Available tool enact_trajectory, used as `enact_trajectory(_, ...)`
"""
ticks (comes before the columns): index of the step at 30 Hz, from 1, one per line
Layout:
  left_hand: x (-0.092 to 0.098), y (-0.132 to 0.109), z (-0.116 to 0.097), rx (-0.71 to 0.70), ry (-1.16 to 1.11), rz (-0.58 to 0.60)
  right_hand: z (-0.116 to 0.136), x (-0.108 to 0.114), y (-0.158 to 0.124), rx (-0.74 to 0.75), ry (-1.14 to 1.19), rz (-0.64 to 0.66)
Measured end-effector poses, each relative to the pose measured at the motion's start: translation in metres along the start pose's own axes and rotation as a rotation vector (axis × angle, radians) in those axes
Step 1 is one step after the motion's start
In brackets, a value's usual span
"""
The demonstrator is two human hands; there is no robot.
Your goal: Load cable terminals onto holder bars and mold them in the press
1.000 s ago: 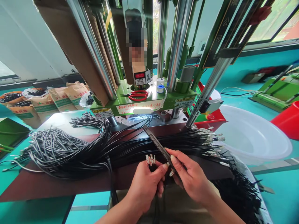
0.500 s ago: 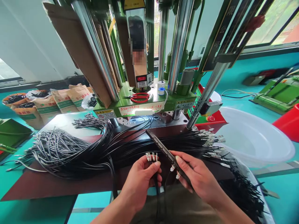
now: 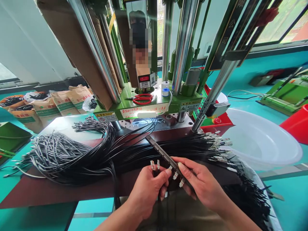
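Observation:
My right hand (image 3: 204, 181) is closed around the near end of a dark slotted metal bar (image 3: 160, 150), which slants up to the left. Two silver cable connectors (image 3: 175, 175) sit along the bar's lower edge near my right fingers. My left hand (image 3: 150, 187) is closed on several black cables with silver connectors (image 3: 152, 165); two of these stick up above its fingers. Between left thumb and forefinger, another connector (image 3: 170, 167) meets the bar's edge. My palms hide part of the cables, which hang down toward my lap.
Bundles of black cables (image 3: 96, 166) lie across the brown table (image 3: 48, 194). Behind stands a green press (image 3: 125, 109) with red-handled snips (image 3: 142, 98) on its ledge. A white tub (image 3: 264, 138) is at the right, and paper sacks (image 3: 45, 107) stand at the far left.
My left hand has moved right, bringing one connector from its bunch against the bar's edge. The bar has shifted slightly to the left in view.

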State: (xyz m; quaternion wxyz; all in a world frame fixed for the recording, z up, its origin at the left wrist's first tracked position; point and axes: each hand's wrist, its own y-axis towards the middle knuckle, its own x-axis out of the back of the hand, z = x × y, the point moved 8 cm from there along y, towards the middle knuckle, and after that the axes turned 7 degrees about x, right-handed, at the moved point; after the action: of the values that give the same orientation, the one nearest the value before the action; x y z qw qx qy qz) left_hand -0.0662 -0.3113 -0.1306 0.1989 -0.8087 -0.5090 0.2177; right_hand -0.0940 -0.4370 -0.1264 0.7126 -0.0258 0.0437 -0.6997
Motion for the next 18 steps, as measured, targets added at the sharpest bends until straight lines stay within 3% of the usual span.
enact_trajectory(7, -0.002, 0.002, -0.005, 0.023, -0.031, 0.035, 0.005, -0.003, -0.001, 0.01, -0.053, 0.029)
enact_trajectory(12, -0.001, 0.002, -0.006, 0.06, -0.099, 0.032, 0.0, 0.002, -0.001, -0.006, -0.039, -0.018)
enact_trajectory(18, 0.025, -0.006, -0.011, 0.055, -0.258, -0.058, 0.002, 0.01, -0.002, -0.024, -0.021, -0.058)
